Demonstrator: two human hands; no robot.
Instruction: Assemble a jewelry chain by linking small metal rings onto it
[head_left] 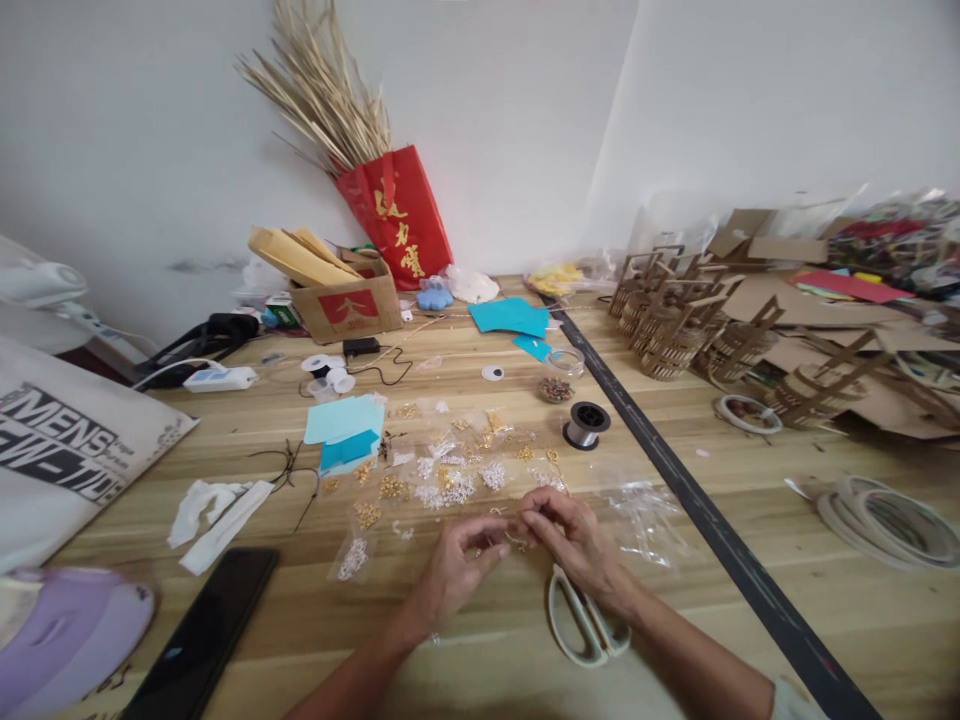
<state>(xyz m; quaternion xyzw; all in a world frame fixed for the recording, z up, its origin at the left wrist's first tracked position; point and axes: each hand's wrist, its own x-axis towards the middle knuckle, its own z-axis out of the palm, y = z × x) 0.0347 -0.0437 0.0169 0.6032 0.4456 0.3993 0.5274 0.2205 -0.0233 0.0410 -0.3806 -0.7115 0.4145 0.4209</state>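
Note:
My left hand (463, 566) and my right hand (566, 530) meet fingertip to fingertip above the table's front middle. Both are closed, fingers curled in a pinch. A small shiny strand (516, 543) shows between them; what exactly each hand grips is too small to make out. White-handled scissors (589, 625) lie under my right wrist, their blades hidden. Just beyond the fingers are little bags and heaps of silver findings (457, 488) and gold findings (392, 487). A spool of clear line (586, 426) stands beyond my right hand, near a dish of mixed beads (556, 388).
A black phone (202, 635) and white cloth strips (217, 520) lie to the left. Turquoise cards (349, 450) are behind them. Clear plastic bags (651, 520) lie on the right, before a dark strip (697, 510). Several small woven baskets (671, 345) and coiled strips (892, 520) are farther right.

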